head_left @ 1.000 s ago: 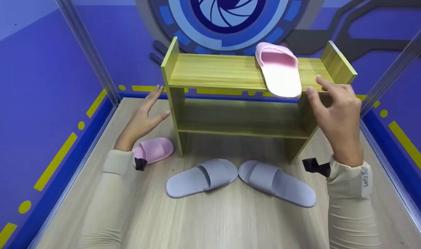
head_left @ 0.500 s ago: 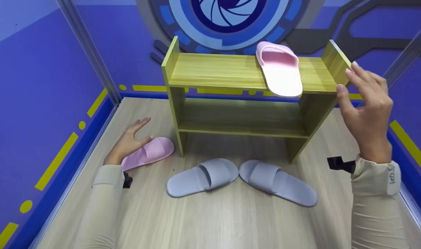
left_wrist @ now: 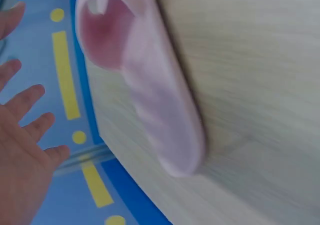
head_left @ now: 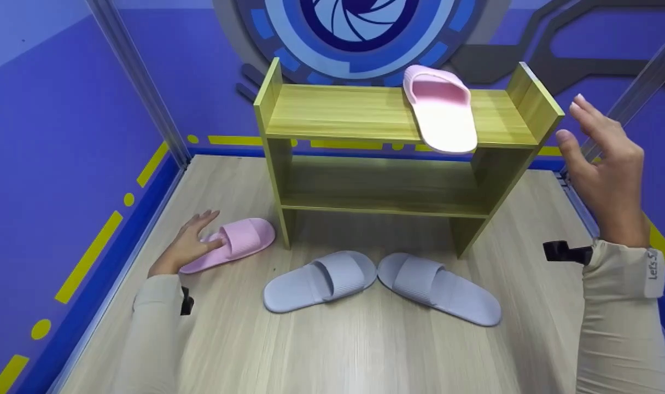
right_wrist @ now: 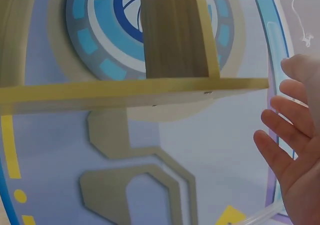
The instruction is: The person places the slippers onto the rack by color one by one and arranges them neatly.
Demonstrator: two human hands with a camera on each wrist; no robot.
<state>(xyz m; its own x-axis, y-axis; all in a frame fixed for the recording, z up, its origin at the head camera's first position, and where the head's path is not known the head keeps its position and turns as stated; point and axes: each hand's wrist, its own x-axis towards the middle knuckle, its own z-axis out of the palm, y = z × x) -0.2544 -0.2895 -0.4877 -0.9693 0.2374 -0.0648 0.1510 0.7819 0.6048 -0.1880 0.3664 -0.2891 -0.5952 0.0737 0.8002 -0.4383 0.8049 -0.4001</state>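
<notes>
A pink slipper (head_left: 244, 238) lies on the floor left of the wooden shoe rack (head_left: 387, 210). My left hand (head_left: 187, 244) hovers by its heel, overlapping it in the head view. In the left wrist view the fingers of that hand (left_wrist: 25, 140) are spread apart beside the pink slipper (left_wrist: 167, 105). Another pink slipper (head_left: 447, 123) rests on the rack's top shelf, its sole end jutting over the front edge. My right hand (head_left: 611, 169) is in the air right of the rack, holding nothing, fingers loosely extended.
Two grey slippers, one on the left (head_left: 321, 282) and one on the right (head_left: 439, 289), lie on the floor before the rack, toes together. Blue panel walls (head_left: 53, 164) with yellow marks enclose the left, back and right sides.
My left hand has come down and left from beside the rack to the floor slipper. My right hand has moved right, away from the slipper on the top shelf.
</notes>
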